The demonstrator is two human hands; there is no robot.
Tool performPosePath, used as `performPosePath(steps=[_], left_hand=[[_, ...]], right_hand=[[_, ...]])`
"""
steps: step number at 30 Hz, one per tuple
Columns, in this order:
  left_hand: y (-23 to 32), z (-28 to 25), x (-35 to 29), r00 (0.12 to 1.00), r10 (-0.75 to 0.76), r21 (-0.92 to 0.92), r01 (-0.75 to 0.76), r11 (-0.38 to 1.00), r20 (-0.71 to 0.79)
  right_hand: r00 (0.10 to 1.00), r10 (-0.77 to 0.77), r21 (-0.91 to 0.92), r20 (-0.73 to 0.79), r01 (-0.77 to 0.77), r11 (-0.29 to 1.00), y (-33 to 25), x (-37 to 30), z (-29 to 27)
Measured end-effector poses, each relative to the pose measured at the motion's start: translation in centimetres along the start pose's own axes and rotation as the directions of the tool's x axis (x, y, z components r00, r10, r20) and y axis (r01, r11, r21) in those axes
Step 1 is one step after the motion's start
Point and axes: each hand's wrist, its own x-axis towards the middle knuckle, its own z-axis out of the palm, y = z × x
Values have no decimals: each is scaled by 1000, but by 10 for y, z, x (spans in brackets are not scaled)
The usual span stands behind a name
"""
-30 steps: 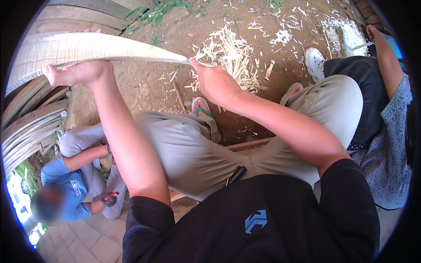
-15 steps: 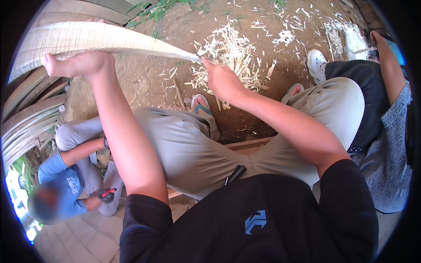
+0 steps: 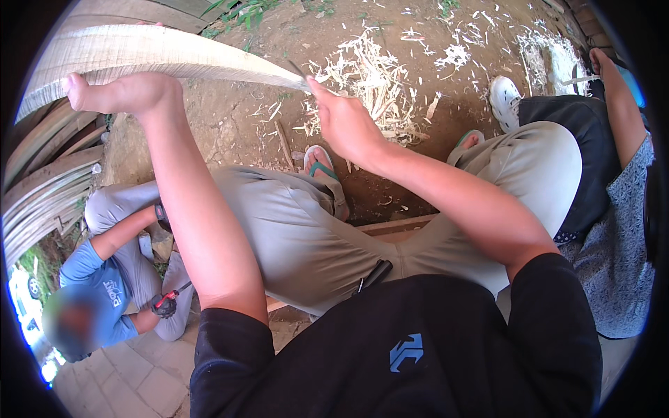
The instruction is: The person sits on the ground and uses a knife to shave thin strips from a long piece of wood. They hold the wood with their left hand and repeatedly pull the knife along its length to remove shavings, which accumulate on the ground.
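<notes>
A long pale wooden board [image 3: 160,52], tapering to a thin tip, stretches from the far left toward the middle. My left hand [image 3: 129,94] grips it, thumb along the near edge, and fingertips show over the far edge. Closed at the tapered end is my right hand [image 3: 348,122], its index finger extended along a knife. Only the knife's narrow dark blade [image 3: 297,68] pokes out past that finger, next to the board's tip; its handle is hidden in my fist.
Wood shavings [image 3: 373,80] litter the dirt ground ahead. Stacked planks [image 3: 52,164] lie at left. A seated co-worker [image 3: 104,285], lower left, holds a red-handled tool [image 3: 166,299] in a gloved hand. Another person's arm [image 3: 624,111] is at right, near a white clog [image 3: 503,103].
My right hand and the knife have shifted slightly left and up along the board's tapered end. The board dipped or turned slightly at left. The co-worker's red-handled tool has moved a little.
</notes>
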Motion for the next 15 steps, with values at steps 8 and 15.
performPosePath(steps=[8,15], left_hand=[[1,-3,2,999,-32,6,32,999,12],[1,0,1,998,-15,-3,15,1000,53]], right_hand=[[998,-35,-44,-52,32,998,5,-6,6],[993,114,32,28,-114,993,15,-6,4]])
